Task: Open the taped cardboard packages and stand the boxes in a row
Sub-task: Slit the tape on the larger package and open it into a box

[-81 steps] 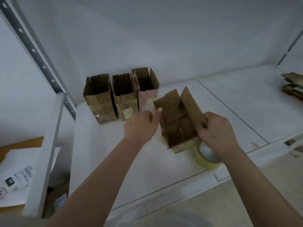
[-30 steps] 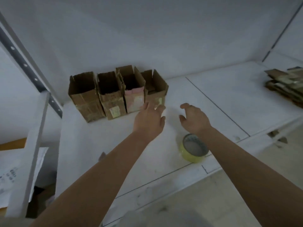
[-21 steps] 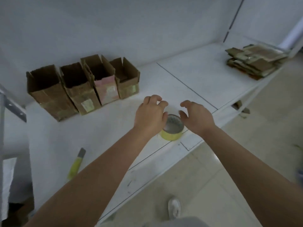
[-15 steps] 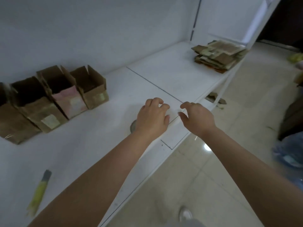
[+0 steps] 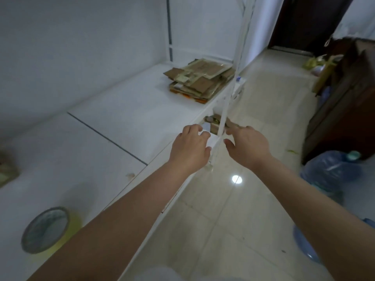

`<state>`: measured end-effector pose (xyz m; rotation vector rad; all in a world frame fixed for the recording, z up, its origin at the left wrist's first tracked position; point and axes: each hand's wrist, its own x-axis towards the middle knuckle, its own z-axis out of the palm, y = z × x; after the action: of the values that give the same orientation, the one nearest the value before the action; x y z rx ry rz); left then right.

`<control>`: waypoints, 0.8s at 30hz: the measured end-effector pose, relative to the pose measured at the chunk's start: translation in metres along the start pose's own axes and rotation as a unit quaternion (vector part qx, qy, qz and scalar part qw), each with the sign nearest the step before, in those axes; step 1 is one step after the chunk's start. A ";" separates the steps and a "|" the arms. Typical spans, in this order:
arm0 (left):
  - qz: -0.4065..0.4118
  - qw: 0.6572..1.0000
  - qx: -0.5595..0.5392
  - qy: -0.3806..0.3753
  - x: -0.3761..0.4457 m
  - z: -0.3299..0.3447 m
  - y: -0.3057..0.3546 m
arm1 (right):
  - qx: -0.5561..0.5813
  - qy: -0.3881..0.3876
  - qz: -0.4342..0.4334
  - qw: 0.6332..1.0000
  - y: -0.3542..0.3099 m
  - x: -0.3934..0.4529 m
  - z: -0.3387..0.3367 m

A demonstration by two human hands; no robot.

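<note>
A stack of flat, taped cardboard packages (image 5: pixel 199 80) lies at the far right end of the white shelf (image 5: pixel 125 118). My left hand (image 5: pixel 190 149) hovers over the shelf's front edge, fingers curled and apart, holding nothing. My right hand (image 5: pixel 246 145) is stretched out beside it past the edge, fingers spread, empty too. Both hands are well short of the stack. Only a blurred corner of one standing box (image 5: pixel 7 169) shows at the left edge; the others in the row are out of frame.
A yellow tape roll (image 5: pixel 49 229) lies on the shelf at the lower left. A white upright post (image 5: pixel 223 118) rises at the shelf front between my hands. Blue water jugs (image 5: pixel 332 171) and a dark wooden cabinet (image 5: pixel 343 110) stand on the tiled floor to the right.
My view has swung right, away from the row of standing boxes and toward the flat stack. Both empty hands have travelled right along the shelf front, past the tape roll.
</note>
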<state>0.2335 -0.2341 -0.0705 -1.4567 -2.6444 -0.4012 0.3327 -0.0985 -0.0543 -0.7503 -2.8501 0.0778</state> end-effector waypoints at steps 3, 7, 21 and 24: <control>0.006 0.999 0.024 -0.024 0.030 0.011 0.006 | 0.010 -0.010 -0.001 1.000 0.028 0.029 0.008; -0.005 0.999 0.031 -0.022 0.077 0.018 -0.008 | 0.026 -0.013 0.003 1.000 0.052 0.072 0.020; -0.062 0.996 0.062 0.004 0.261 0.042 -0.115 | 0.033 -0.027 0.011 0.999 0.075 0.250 0.064; -0.072 0.994 0.083 0.004 0.278 0.053 -0.129 | 0.033 -0.036 -0.001 0.999 0.075 0.278 0.075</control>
<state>-0.0228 -0.0588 -0.0870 -1.2184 -2.7111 -0.1937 0.1166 0.1036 -0.0876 -0.7452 -2.8996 0.2029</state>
